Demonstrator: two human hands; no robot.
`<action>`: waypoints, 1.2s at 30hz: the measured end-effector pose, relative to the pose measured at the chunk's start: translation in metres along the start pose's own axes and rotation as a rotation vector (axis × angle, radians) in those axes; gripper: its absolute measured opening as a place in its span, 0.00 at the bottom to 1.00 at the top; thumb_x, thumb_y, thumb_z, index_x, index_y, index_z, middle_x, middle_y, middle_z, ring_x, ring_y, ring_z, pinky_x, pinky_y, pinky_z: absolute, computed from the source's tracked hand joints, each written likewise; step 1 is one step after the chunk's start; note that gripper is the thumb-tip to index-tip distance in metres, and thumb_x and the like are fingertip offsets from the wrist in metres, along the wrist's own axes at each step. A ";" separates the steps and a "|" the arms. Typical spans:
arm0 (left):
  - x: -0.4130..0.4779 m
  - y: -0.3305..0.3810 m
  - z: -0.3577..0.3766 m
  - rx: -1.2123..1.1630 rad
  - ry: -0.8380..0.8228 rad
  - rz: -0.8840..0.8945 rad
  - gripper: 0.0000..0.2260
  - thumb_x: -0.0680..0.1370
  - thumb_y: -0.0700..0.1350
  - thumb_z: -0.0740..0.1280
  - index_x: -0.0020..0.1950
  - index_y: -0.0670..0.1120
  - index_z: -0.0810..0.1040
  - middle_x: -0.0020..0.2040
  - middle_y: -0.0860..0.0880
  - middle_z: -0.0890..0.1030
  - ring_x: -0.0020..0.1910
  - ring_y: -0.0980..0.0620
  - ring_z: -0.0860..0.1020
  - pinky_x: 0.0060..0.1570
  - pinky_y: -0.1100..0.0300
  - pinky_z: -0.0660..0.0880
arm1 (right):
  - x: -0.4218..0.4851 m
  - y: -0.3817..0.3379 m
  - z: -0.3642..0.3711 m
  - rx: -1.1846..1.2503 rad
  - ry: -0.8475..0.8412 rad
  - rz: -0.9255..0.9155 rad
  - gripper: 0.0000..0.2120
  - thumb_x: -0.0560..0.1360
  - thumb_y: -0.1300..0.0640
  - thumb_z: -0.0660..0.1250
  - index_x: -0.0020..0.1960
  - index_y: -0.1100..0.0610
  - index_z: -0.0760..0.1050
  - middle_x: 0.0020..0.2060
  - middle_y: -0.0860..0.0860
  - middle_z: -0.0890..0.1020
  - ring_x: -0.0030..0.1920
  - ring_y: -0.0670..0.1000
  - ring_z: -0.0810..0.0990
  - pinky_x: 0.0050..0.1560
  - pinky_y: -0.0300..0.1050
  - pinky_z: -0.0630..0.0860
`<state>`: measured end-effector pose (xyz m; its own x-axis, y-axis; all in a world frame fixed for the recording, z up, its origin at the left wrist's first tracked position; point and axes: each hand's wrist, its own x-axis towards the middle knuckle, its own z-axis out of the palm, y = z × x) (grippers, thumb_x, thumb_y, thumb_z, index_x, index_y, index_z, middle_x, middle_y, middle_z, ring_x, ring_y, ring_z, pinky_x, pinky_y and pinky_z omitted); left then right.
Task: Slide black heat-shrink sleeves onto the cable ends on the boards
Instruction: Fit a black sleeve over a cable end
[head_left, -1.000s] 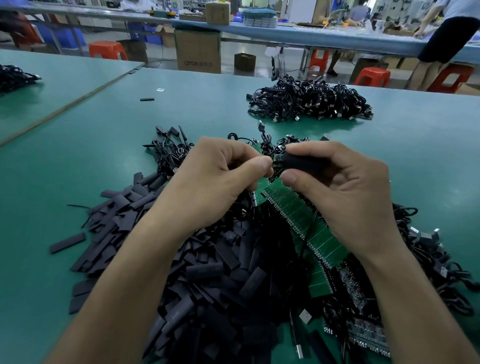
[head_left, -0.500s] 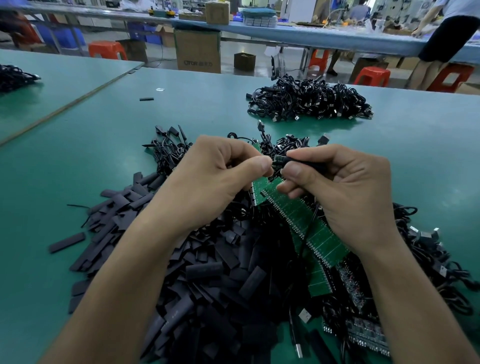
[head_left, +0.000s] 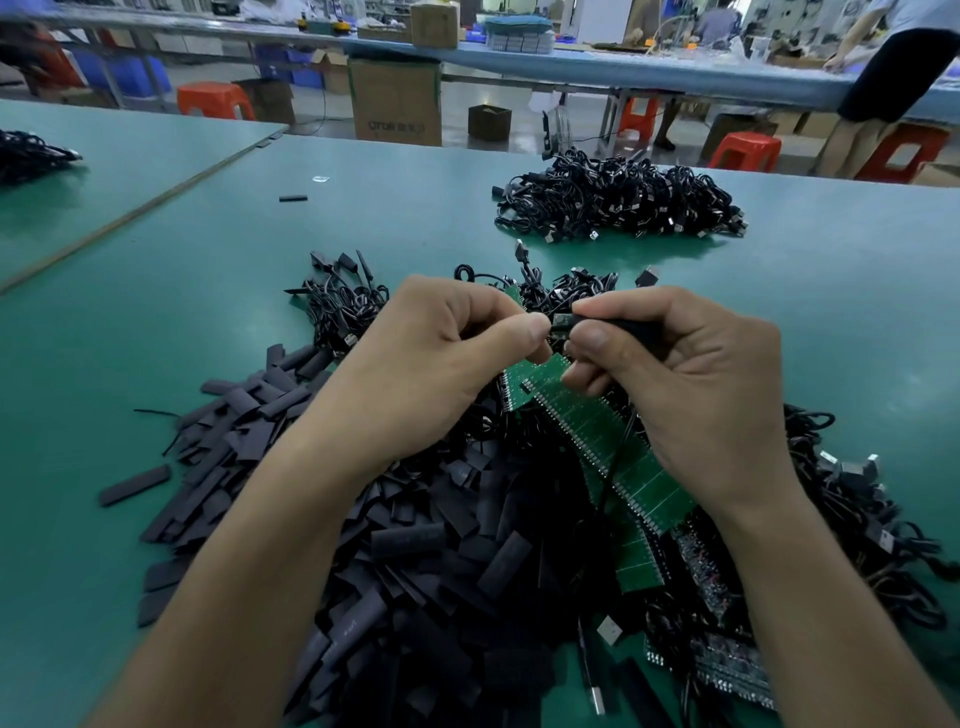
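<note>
My left hand (head_left: 447, 358) and my right hand (head_left: 685, 374) meet above the green table (head_left: 208, 270). My right hand pinches a black heat-shrink sleeve (head_left: 631, 326) between thumb and forefinger. My left hand pinches the small cable end (head_left: 560, 323) that sticks out at the sleeve's left mouth. A thin black cable (head_left: 615, 457) hangs down from under my right hand. Below the hands lies a strip of green boards (head_left: 597, 431). A big heap of loose black sleeves (head_left: 395, 545) covers the table under my forearms.
A pile of black cables (head_left: 618, 200) lies at the far middle of the table, a smaller bunch (head_left: 337, 306) left of my hands, and more cables with plugs (head_left: 857, 509) at the right. Dark boards (head_left: 727, 660) lie at the lower right. A person stands beyond the far bench (head_left: 893, 73).
My right hand has drawn the sleeve a little to the right and up; a bit more of the cable end shows between the two thumbs. Both hands keep their grip.
</note>
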<state>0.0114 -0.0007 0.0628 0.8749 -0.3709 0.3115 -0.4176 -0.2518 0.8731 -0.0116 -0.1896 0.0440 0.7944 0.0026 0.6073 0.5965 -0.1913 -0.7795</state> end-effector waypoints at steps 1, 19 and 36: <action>0.000 0.000 0.000 -0.005 0.003 -0.001 0.11 0.77 0.55 0.67 0.42 0.51 0.84 0.26 0.49 0.65 0.24 0.52 0.60 0.25 0.63 0.57 | 0.000 0.000 0.001 0.005 -0.002 0.002 0.06 0.74 0.59 0.73 0.50 0.51 0.82 0.38 0.48 0.86 0.35 0.49 0.86 0.38 0.38 0.81; -0.001 0.000 0.000 -0.011 -0.013 0.005 0.12 0.78 0.54 0.67 0.41 0.50 0.84 0.24 0.53 0.63 0.23 0.55 0.58 0.24 0.65 0.56 | 0.000 -0.001 0.004 0.113 0.016 0.022 0.05 0.72 0.61 0.74 0.47 0.57 0.81 0.34 0.51 0.85 0.33 0.51 0.85 0.37 0.40 0.81; -0.002 0.003 0.004 0.029 0.015 0.001 0.11 0.81 0.49 0.67 0.42 0.49 0.85 0.27 0.55 0.78 0.22 0.61 0.67 0.24 0.71 0.62 | 0.002 -0.007 0.005 0.047 0.081 0.040 0.17 0.70 0.57 0.77 0.56 0.49 0.79 0.41 0.47 0.86 0.37 0.48 0.86 0.38 0.38 0.81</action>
<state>0.0073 -0.0044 0.0630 0.8781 -0.3577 0.3179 -0.4249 -0.2773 0.8617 -0.0136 -0.1829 0.0496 0.8068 -0.0836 0.5848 0.5710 -0.1438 -0.8083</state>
